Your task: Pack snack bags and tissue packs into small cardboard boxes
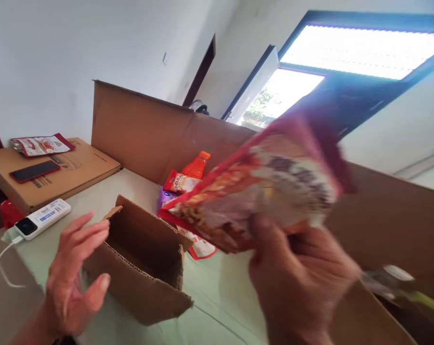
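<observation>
My right hand [299, 282] is closed on a red and white snack packet [260, 191], held up in front of me and blurred by motion. My left hand [75, 275] is open, fingers spread, hovering just left of a small open cardboard box [148, 268] on the pale green table [217, 292]. It touches nothing. Behind the box lie more snack packets [181, 183] and an orange-capped bottle [197, 166].
A tall cardboard sheet [141, 129] stands along the table's back. At the left a flat carton [69, 172] carries a red phone [33, 171] and a red packet [40, 144]. A white power bank [42, 218] with a cable lies near the table's left edge. A bright window is at top right.
</observation>
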Available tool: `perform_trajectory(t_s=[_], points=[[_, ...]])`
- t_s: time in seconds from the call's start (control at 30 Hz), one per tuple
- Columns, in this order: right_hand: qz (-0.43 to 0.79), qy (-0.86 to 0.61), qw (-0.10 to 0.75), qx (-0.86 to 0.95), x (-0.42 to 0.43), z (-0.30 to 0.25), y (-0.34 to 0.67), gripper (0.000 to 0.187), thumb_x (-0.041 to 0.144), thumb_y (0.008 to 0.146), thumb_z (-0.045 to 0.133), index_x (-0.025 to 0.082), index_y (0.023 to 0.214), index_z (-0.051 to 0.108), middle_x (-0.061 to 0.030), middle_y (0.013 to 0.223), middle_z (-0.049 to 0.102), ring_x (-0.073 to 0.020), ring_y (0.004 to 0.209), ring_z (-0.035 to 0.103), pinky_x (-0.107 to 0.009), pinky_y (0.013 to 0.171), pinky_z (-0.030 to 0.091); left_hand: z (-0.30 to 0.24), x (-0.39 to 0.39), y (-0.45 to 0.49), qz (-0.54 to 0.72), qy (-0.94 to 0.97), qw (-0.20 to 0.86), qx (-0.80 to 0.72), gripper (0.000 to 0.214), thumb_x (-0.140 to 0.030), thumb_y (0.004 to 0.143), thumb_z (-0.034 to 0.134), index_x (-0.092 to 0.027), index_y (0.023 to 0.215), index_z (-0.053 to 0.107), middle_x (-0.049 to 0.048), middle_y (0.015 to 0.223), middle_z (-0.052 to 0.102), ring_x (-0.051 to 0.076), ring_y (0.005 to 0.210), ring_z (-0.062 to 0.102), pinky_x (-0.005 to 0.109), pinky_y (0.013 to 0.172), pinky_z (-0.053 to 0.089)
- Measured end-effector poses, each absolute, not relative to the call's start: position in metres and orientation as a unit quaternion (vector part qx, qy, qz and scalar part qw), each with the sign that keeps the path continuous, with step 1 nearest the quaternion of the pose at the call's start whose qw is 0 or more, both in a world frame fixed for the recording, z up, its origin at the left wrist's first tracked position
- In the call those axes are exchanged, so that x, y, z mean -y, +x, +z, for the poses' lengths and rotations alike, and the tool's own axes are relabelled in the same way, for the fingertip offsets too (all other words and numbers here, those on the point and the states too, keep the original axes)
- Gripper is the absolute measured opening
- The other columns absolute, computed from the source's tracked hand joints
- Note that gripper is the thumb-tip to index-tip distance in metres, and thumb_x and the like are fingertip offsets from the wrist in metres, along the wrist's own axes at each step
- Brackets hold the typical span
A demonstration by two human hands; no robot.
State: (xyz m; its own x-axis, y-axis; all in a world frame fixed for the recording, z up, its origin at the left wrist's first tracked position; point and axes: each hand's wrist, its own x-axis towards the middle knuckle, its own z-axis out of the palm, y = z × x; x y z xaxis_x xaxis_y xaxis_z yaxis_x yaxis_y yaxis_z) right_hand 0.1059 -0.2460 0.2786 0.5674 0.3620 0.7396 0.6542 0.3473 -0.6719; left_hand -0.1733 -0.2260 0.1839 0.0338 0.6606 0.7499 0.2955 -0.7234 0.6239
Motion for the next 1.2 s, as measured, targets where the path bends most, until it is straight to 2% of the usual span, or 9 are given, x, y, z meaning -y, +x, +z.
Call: perform_trajectory(t_s=[0.1, 0.2, 0.43, 0.67, 0.77, 0.87, 1.0, 1.1, 1.2], points=[[-0.045, -0.542, 0.644, 0.538, 0.233, 0.27, 0.076, 0.025, 0.04, 0.081, 0.071, 0.02, 0.07, 0.062, 0.0029, 0.057, 0.058, -0.0115, 0.049, 0.048, -0.025, 0.048, 0.04, 0.218, 0.221, -0.167, 0.517, 0.808, 0.012, -0.282, 0.041, -0.023, 0.083, 0.064, -0.03, 0.124, 0.065, 0.003, 0.112, 0.075, 0.035, 0.128, 0.058, 0.061, 0.119, 0.027], [-0.053, -0.545, 0.575, 0.608, 0.232, 0.259, 0.06, 0.026, 0.035, 0.086, 0.063, 0.021, 0.066, 0.056, 0.0035, 0.055, 0.056, -0.0107, 0.048, 0.047, -0.022, 0.046, 0.04, 0.229, 0.212, -0.164, 0.444, 0.834, 0.011, -0.328, 0.017, -0.028, 0.091, 0.056, -0.025, 0.099, 0.071, 0.0036, 0.092, 0.076, 0.035, 0.123, 0.061, 0.064, 0.119, 0.021], [-0.11, -0.5, 0.406, 0.757, 0.249, 0.254, 0.06, 0.03, 0.02, 0.092, 0.053, 0.023, 0.063, 0.045, 0.0026, 0.06, 0.054, -0.0102, 0.051, 0.045, -0.022, 0.049, 0.036, 0.213, 0.211, -0.17, 0.396, 0.832, -0.019, -0.389, 0.029, -0.039, 0.097, 0.048, -0.027, 0.081, 0.069, 0.0051, 0.088, 0.076, 0.036, 0.125, 0.059, 0.068, 0.119, 0.015], [-0.036, -0.547, -0.014, 0.836, 0.23, 0.255, 0.045, 0.021, 0.007, 0.084, 0.055, 0.019, 0.078, 0.07, -0.0055, 0.074, 0.073, -0.0172, 0.063, 0.067, -0.025, 0.053, 0.038, 0.208, 0.215, -0.174, 0.416, 0.819, -0.023, -0.394, 0.023, -0.033, 0.094, 0.052, -0.025, 0.079, 0.068, 0.0044, 0.097, 0.076, 0.033, 0.113, 0.064, 0.062, 0.115, 0.03], [0.01, -0.529, -0.122, 0.84, 0.209, 0.251, 0.029, 0.024, 0.006, 0.085, 0.056, 0.018, 0.085, 0.077, -0.0099, 0.083, 0.078, -0.023, 0.073, 0.074, -0.028, 0.059, 0.046, 0.209, 0.216, -0.172, 0.422, 0.825, -0.001, -0.376, 0.022, -0.032, 0.092, 0.053, -0.025, 0.077, 0.068, 0.0044, 0.09, 0.075, 0.031, 0.105, 0.067, 0.058, 0.112, 0.037], [0.051, -0.473, -0.096, 0.874, 0.2, 0.258, 0.029, 0.028, 0.006, 0.085, 0.059, 0.02, 0.101, 0.077, -0.008, 0.096, 0.079, -0.0242, 0.088, 0.075, -0.03, 0.072, 0.055, 0.208, 0.218, -0.174, 0.442, 0.828, 0.025, -0.345, 0.015, -0.028, 0.091, 0.056, -0.026, 0.086, 0.07, 0.0031, 0.092, 0.075, 0.029, 0.104, 0.068, 0.055, 0.113, 0.038], [0.045, -0.464, 0.167, 0.869, 0.227, 0.269, 0.074, 0.031, 0.012, 0.093, 0.055, 0.021, 0.117, 0.072, -0.0068, 0.116, 0.076, -0.0211, 0.104, 0.073, -0.031, 0.089, 0.058, 0.195, 0.218, -0.193, 0.523, 0.771, 0.081, -0.355, 0.033, -0.029, 0.091, 0.058, -0.032, 0.123, 0.065, 0.0028, 0.13, 0.066, 0.029, 0.126, 0.057, 0.047, 0.117, 0.037], [-0.013, -0.516, 0.334, 0.789, 0.27, 0.255, 0.119, 0.022, 0.026, 0.098, 0.056, 0.025, 0.111, 0.074, -0.004, 0.106, 0.079, -0.0188, 0.096, 0.075, -0.027, 0.083, 0.061, 0.176, 0.215, -0.208, 0.529, 0.735, 0.151, -0.396, 0.046, -0.036, 0.089, 0.063, -0.035, 0.135, 0.057, 0.0007, 0.14, 0.059, 0.028, 0.133, 0.052, 0.039, 0.115, 0.04], [-0.025, -0.556, 0.378, 0.74, 0.309, 0.223, 0.141, 0.021, 0.034, 0.096, 0.063, 0.028, 0.114, 0.072, -0.0031, 0.103, 0.079, -0.0193, 0.089, 0.077, -0.024, 0.072, 0.063, 0.161, 0.211, -0.213, 0.5, 0.712, 0.255, -0.421, 0.053, -0.044, 0.091, 0.06, -0.034, 0.143, 0.05, 0.002, 0.148, 0.054, 0.029, 0.141, 0.045, 0.041, 0.118, 0.038]])
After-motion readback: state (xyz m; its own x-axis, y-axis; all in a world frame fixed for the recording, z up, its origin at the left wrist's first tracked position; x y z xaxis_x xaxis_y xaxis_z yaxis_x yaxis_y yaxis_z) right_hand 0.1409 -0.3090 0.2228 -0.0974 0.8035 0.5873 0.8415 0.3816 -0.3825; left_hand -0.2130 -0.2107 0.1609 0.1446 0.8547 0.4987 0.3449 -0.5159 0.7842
